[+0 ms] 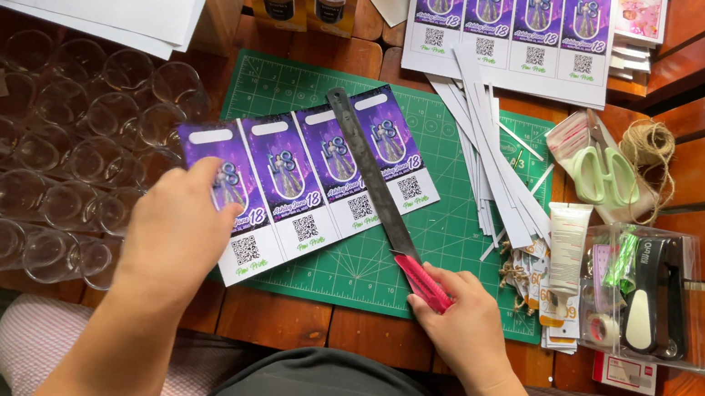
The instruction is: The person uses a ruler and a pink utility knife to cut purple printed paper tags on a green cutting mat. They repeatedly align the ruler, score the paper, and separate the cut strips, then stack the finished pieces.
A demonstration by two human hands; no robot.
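**Card strip under ruler on the green mat**

While your left hand (pixel 174 228) pressed flat, fingers spread, on the purple-and-white printed card strip (pixel 309 178), little free mat remained around it. That strip lay on the green gridded cutting mat (pixel 448 239) atop a wooden table (pixel 280 321), its long axis running lower-left to upper-right. Your right hand (pixel 464 319) gripped a red-handled craft knife (pixel 423 282) beside the grey steel ruler (pixel 370 173). Clear plastic cups (pixel 33 181) crowded the left edge.
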